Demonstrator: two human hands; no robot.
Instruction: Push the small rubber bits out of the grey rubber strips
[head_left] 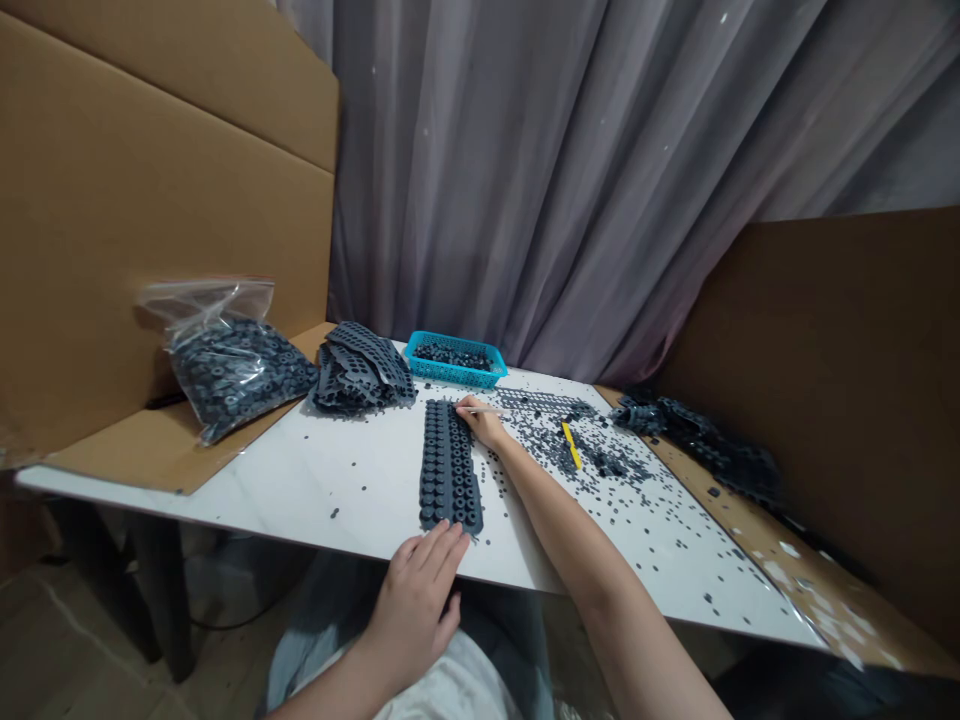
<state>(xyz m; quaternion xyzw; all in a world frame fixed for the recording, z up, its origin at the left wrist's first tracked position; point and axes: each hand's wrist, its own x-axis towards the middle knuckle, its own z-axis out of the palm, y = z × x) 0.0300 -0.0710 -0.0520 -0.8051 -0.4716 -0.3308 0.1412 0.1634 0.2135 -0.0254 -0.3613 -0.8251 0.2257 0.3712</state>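
Note:
A dark grey rubber sheet [448, 470] with rows of round, ring-like pieces lies lengthwise on the white table [360, 500]. At its near end, my left hand [420, 580] rests with fingers stretched out, the fingertips touching the sheet's edge. My right hand [484, 422] is at the sheet's far end, fingers closed around a thin pale stick [491, 409] that points off to the right. The stick's tip by the sheet is too small to make out. To the right of that hand, many tiny dark discs [540, 440] are scattered, with a yellow tool [571, 445] among them.
Behind stands a blue basket [457, 375] holding dark pieces. A pile of perforated sheets [360, 368] and a clear zip bag [232, 370] of rings sit left. A punched-out sheet [547, 402] lies behind the discs. Dark scraps [697, 440] line the right cardboard [825, 400].

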